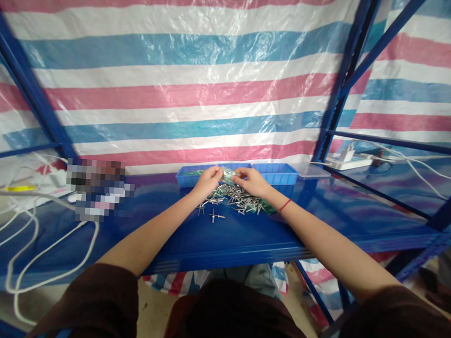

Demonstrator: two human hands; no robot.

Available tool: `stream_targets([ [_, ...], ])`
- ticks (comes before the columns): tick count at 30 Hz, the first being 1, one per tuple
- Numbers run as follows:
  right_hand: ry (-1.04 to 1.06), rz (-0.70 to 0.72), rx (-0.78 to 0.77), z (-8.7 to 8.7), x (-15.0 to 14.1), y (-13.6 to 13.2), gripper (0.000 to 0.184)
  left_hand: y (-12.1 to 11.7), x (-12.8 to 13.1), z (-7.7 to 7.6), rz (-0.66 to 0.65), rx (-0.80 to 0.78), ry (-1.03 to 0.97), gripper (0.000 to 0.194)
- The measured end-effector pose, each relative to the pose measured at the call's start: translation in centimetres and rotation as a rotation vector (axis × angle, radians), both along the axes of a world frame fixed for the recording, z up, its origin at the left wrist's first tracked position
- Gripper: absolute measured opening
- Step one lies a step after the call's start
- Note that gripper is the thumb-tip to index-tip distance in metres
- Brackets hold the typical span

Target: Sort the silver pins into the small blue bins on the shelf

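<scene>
Between my two hands is a small clear plastic bag (228,176) with green on it. My left hand (210,179) pinches its left side, and my right hand (251,182) grips its right side. What the bag contains is too small to make out. Beneath the hands lies a loose pile of metal pop rivets (244,198), with a few stray ones in front. Some green material (268,208) shows at the pile's right edge. Just behind the hands stands a blue divided plastic tray (283,174), partly covered by them.
The blue metal shelf (220,243) carries everything. White cables (36,228) and a power strip crowd the left side. At the right are a white power strip (349,161) with plugs and a clear lid (313,170). Blue posts (336,99) frame a striped plastic sheet (184,94).
</scene>
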State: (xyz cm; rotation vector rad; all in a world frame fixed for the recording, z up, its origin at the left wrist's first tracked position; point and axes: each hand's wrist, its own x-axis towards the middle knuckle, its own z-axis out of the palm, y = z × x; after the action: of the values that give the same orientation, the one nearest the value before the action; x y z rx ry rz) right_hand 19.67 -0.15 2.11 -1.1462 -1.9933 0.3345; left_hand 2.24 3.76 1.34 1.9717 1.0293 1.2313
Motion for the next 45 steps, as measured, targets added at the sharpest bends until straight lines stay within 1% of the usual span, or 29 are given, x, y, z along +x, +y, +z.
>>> stream_targets([
  [2, -0.002, -0.039, 0.029, 0.0, 0.1, 0.0, 0.024, -0.5, 0.0, -0.5, -0.065, -0.048, -0.029, 0.028],
  [5, 0.025, -0.042, 0.092, 0.0, 0.1, -0.1, 0.026, -1.2, -0.2, -0.9, -0.138, 0.028, -0.026, 0.029],
  [7, 0.074, 0.000, 0.107, 0.1, -0.1, -0.2, 0.028, -1.4, -0.3, -1.0, -0.137, 0.081, -0.059, 0.025],
  [9, 0.163, 0.033, 0.036, 0.2, -0.5, -0.6, 0.033, -1.5, -0.4, -0.9, -0.093, 0.139, -0.074, 0.021],
  [12, 0.348, 0.055, -0.204, 0.5, -1.2, -1.3, 0.043, -1.9, -0.4, -0.5, 0.004, 0.286, -0.023, 0.018],
  [13, 0.403, 0.072, -0.289, 0.6, -1.4, -1.6, 0.045, -2.0, -0.4, -0.3, 0.024, 0.335, 0.003, 0.017],
  [15, 0.495, 0.122, -0.404, 0.7, -1.5, -1.8, 0.041, -2.4, -0.5, 0.0, 0.029, 0.417, 0.056, 0.016],
  [16, 0.537, 0.143, -0.427, 0.7, -1.5, -1.7, 0.036, -2.5, -0.5, 0.0, 0.019, 0.446, 0.082, 0.016],
  [18, 0.619, 0.135, -0.404, 0.6, -1.2, -1.2, 0.031, -2.6, -0.5, 0.0, -0.002, 0.470, 0.120, 0.018],
  [20, 0.669, 0.088, -0.321, 0.3, -0.7, -0.4, 0.032, -2.5, -0.5, -0.2, -0.007, 0.425, 0.120, 0.024],
  [22, 0.662, 0.043, -0.208, 0.0, -0.1, 0.3, 0.030, -2.2, -0.4, -0.3, 0.019, 0.306, 0.043, 0.028],
  [25, 0.582, 0.043, -0.016, -0.2, 0.2, 0.8, 0.027, -2.1, -0.2, -0.1, 0.033, 0.003, -0.145, 0.026],
  [27, 0.508, 0.069, 0.088, -0.2, 0.0, 0.6, 0.023, -2.5, 0.1, 0.2, -0.013, -0.194, -0.233, 0.030],
  [28, 0.464, 0.085, 0.121, -0.1, -0.2, 0.4, 0.021, -2.8, 0.2, 0.3, -0.049, -0.258, -0.261, 0.035],
  [30, 0.359, 0.117, 0.156, 0.0, -0.5, -0.1, 0.015, -3.2, 0.5, 0.5, -0.105, -0.304, -0.305, 0.038],
  [32, 0.239, 0.125, 0.196, 0.3, -0.6, -0.4, 0.012, -3.3, 0.7, 0.4, -0.119, -0.269, -0.326, 0.032],
  [33, 0.176, 0.114, 0.225, 0.6, -0.4, -0.6, 0.014, -3.1, 0.6, 0.4, -0.107, -0.236, -0.326, 0.031],
  [34, 0.109, 0.098, 0.255, 1.0, -0.2, -0.7, 0.017, -2.8, 0.5, 0.4, -0.079, -0.196, -0.322, 0.031],
  [36, -0.032, 0.053, 0.280, 1.8, 0.8, -1.0, 0.026, -1.6, -0.2, 0.6, 0.017, -0.096, -0.296, 0.031],
  [38, -0.174, 0.019, 0.210, 2.7, 2.3, -1.3, 0.025, -0.4, -1.4, 1.1, 0.159, 0.040, -0.251, 0.028],
  [41, -0.304, 0.000, -0.053, 3.5, 4.9, -1.6, 0.021, 1.0, -3.6, 1.8, 0.436, 0.254, -0.100, 0.023],
  [43, -0.386, 0.018, -0.287, 3.7, 6.5, -1.7, 0.022, 1.3, -4.8, 1.8, 0.575, 0.280, 0.083, 0.025],
  [45, -0.449, 0.027, -0.484, 3.7, 7.7, -1.8, 0.027, 1.3, -5.5, 1.4, 0.637, 0.242, 0.313, 0.028],
])
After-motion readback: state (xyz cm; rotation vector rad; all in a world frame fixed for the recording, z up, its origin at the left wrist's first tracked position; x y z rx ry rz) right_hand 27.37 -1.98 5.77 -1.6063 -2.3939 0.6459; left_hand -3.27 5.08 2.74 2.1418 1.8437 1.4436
